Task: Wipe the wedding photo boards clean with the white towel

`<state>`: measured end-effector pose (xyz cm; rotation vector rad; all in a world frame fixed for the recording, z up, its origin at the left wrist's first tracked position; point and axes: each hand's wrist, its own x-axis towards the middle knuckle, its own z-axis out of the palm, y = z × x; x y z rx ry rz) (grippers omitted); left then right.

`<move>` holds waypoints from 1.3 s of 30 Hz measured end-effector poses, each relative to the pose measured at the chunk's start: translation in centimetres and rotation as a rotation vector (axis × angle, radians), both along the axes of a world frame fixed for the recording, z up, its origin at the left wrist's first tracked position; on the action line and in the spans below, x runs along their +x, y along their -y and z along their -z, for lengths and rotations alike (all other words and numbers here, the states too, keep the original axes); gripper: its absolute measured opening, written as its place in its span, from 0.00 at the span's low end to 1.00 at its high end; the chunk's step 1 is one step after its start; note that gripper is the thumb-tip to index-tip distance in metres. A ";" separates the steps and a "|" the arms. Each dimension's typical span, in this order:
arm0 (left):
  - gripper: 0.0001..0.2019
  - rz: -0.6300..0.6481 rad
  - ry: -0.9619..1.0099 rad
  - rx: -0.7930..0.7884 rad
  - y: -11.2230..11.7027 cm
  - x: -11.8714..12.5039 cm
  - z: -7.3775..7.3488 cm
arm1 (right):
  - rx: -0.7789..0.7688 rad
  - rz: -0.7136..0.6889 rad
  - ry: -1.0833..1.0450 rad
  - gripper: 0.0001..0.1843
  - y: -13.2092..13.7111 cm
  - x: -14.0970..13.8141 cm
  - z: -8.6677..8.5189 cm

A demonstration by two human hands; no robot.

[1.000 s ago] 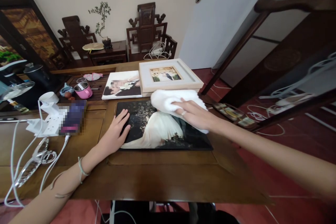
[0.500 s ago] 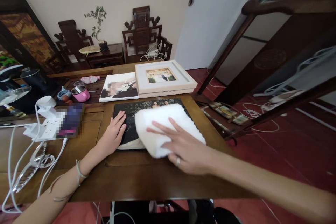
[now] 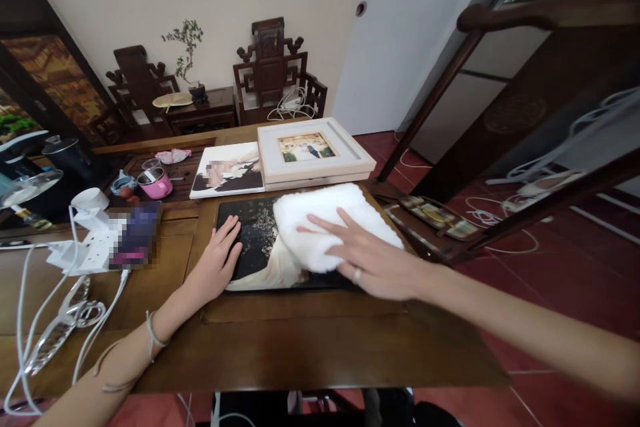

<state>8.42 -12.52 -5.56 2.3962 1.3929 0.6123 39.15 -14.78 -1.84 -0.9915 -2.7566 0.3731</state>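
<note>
A black-backed photo panel (image 3: 253, 260) lies flat on the wooden table in front of me, with a pale gown visible along its lower part. My left hand (image 3: 217, 257) rests open, fingers stretched, on the panel's left edge. Over the panel's right part lies a folded fluffy white towel (image 3: 320, 213). My right hand (image 3: 367, 257) holds this towel from above, fingers spread and pressing it against the panel; a ring shows on one digit. The panel's upper right portion is hidden beneath the towel.
Behind the panel are a white-framed picture (image 3: 345, 153) and a smaller photo print (image 3: 227, 170). At left sit a pink mug (image 3: 159, 185), a white power strip (image 3: 95, 250) with cables, and a clear hair claw (image 3: 65, 320). A wooden chair (image 3: 465, 60) stands at right.
My right hand has slid the white towel up and to the right over the panel, uncovering more of the gown in the picture. My left hand stays on the left edge.
</note>
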 end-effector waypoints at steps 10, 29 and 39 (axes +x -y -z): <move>0.23 0.013 -0.007 0.010 -0.2 -0.1 0.0 | -0.055 -0.068 -0.009 0.18 3.2 0.5 -0.2; 0.23 0.002 0.005 0.003 -0.2 -0.1 0.2 | -0.010 -0.019 -0.017 0.16 2.7 0.9 0.5; 0.23 0.011 -0.005 0.021 -0.2 0.0 0.1 | -0.025 -0.050 0.024 0.18 2.7 -1.4 0.1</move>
